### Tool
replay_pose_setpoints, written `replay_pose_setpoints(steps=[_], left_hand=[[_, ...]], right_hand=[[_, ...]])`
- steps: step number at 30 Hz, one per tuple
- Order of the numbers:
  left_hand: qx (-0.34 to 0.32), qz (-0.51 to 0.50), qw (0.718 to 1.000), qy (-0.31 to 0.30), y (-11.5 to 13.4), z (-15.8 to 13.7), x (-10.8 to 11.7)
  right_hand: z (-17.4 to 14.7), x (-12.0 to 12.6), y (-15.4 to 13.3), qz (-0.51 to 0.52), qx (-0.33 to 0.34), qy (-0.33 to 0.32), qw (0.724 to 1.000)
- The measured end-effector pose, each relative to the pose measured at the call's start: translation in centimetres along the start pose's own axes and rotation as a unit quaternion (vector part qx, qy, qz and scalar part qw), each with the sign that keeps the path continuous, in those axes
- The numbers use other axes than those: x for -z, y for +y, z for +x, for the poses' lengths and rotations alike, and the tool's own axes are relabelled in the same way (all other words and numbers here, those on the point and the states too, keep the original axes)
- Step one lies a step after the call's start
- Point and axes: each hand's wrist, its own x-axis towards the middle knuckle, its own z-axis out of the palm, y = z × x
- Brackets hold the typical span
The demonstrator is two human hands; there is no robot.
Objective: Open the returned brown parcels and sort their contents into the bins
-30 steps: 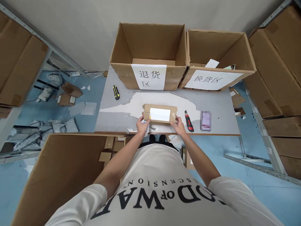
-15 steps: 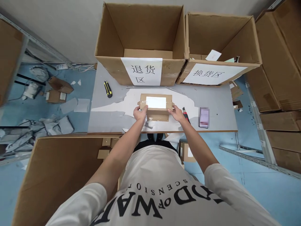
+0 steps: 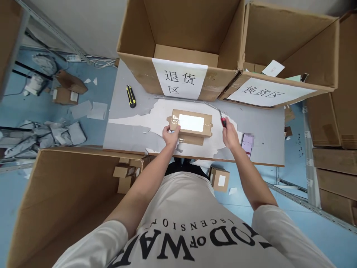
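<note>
A small brown cardboard box [image 3: 192,130] with a white label on top lies on the table, a flap standing out along its near side. My left hand [image 3: 171,136] grips the box by its left end, thumb on the top near the label. To the right of the box, my right hand [image 3: 229,133] is closed around a red and black utility knife [image 3: 223,121]. The knife points away from me, apart from the box. A phone [image 3: 247,144] with a lit screen lies just right of that hand.
Two large open cartons, one with a sign [image 3: 180,79] and one with another sign [image 3: 270,91], line the table's back. A yellow and black cutter [image 3: 131,96] lies at the left. Below left stands a big carton [image 3: 75,190] holding small boxes. Shelving holds cartons [image 3: 334,162] at right.
My right hand has let go of the box and picked up the red utility knife from the table. My left hand keeps its hold on the box. The camera view has shifted.
</note>
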Motion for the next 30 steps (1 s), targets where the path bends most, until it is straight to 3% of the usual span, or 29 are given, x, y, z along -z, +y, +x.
replay_pose_setpoints(steps=[2, 4, 7, 10, 20, 25, 30], left_hand=[[0.004, -0.014, 1.000, 0.000, -0.1, 0.0, -0.1], [0.006, -0.023, 1.000, -0.001, -0.2, 0.0, -0.2], [0.008, -0.027, 1.000, -0.004, -0.2, -0.1, -0.2], [0.007, -0.024, 1.000, -0.004, -0.3, -0.1, -0.2], [-0.016, 0.004, 0.999, 0.033, -0.7, -0.1, -0.6], [-0.018, 0.044, 0.997, 0.063, -0.7, -0.4, -0.9], [-0.040, 0.059, 0.996, 0.054, -0.5, -0.8, -0.7]], right_hand=[[2.8, 1.4, -4.9, -0.040, 0.145, -0.089, 0.985], [5.4, 1.4, -9.4, -0.113, 0.243, -0.165, 0.949], [7.8, 0.2, -13.7, -0.212, 0.294, -0.223, 0.905], [8.1, -0.8, -14.7, -0.270, 0.310, -0.223, 0.884], [6.1, 0.3, -12.7, -0.318, 0.280, -0.201, 0.883], [5.2, 4.0, -7.0, -0.340, 0.226, -0.223, 0.885], [2.5, 6.8, -1.1, -0.279, 0.194, -0.207, 0.917]])
